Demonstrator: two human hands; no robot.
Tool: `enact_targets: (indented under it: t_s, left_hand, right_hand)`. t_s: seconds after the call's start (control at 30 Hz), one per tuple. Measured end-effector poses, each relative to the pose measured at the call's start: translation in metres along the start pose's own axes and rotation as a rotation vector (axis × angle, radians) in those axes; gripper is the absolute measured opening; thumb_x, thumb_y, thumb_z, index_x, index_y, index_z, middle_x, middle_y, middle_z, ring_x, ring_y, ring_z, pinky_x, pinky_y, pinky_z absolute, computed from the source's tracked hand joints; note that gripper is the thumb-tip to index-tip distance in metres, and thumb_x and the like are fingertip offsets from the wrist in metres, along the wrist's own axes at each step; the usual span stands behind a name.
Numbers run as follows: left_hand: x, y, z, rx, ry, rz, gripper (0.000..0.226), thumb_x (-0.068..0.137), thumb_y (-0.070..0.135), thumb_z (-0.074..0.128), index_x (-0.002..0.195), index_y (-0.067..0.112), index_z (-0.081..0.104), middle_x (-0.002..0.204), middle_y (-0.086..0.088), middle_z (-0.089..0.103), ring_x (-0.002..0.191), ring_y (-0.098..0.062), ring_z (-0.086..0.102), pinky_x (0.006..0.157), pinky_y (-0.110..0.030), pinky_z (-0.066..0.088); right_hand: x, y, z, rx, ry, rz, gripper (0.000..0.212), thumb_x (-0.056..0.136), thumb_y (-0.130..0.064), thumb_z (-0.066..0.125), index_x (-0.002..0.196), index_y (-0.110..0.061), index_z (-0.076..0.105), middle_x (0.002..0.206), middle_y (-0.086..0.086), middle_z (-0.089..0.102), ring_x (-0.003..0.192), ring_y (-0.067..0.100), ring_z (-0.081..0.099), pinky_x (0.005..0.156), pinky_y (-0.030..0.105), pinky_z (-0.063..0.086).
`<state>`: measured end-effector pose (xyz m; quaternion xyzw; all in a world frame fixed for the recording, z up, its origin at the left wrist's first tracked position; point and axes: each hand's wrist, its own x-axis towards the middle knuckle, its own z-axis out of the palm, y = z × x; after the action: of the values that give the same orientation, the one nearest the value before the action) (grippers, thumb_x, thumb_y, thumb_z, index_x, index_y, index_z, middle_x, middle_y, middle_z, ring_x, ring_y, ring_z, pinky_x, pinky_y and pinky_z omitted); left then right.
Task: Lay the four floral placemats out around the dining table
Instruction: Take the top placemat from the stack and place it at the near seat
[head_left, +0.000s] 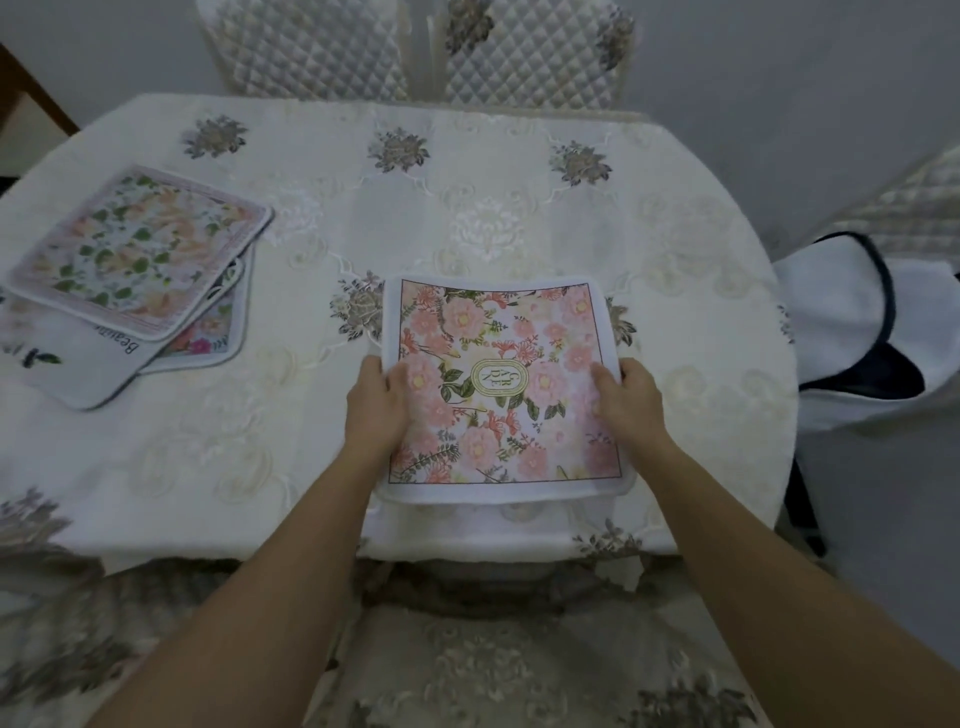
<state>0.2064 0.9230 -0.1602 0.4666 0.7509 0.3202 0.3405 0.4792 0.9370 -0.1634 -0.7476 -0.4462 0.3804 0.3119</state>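
A pink floral placemat (501, 387) with an oval label in its middle lies at the near edge of the dining table (467, 208), right in front of me. My left hand (378, 402) grips its left edge and my right hand (631, 397) grips its right edge, thumbs on top. At the table's left sits a loose stack of three more placemats: a green-and-peach one (137, 249) on top, a bright pink one (210, 332) peeking out beneath, and a white one with lettering (78, 364) at the bottom.
An embroidered cream tablecloth covers the table. Two quilted chair backs (415, 49) stand at the far side. A chair seat (493, 649) is below me at the near edge. A white bag with dark trim (862, 338) rests on a chair at the right.
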Motion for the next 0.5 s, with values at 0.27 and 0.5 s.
enact_targets:
  t_s: [0.27,0.5]
  left_hand:
    - [0.004,-0.01,0.03,0.047,0.002,-0.058,0.028,0.102,0.029,0.044,0.092,0.003,0.047,0.074,-0.002,0.05,0.073,-0.027,0.052,0.064,-0.039,0.042]
    - [0.015,-0.017,0.043,0.087,0.046,-0.087,0.027,0.1,0.028,0.049,0.09,0.004,0.054,0.076,-0.005,0.055,0.072,-0.024,0.051,0.06,-0.033,0.032]
  right_hand:
    - [0.014,0.028,0.0,0.016,-0.04,0.085,0.024,0.099,-0.033,0.05,0.104,-0.011,0.06,0.083,0.003,0.061,0.074,0.024,0.061,0.07,0.042,0.054]
    - [0.027,0.045,0.012,-0.012,-0.047,0.136,0.025,0.1,-0.032,0.049,0.102,-0.009,0.059,0.086,0.007,0.062,0.07,0.021,0.061,0.06,0.031,0.046]
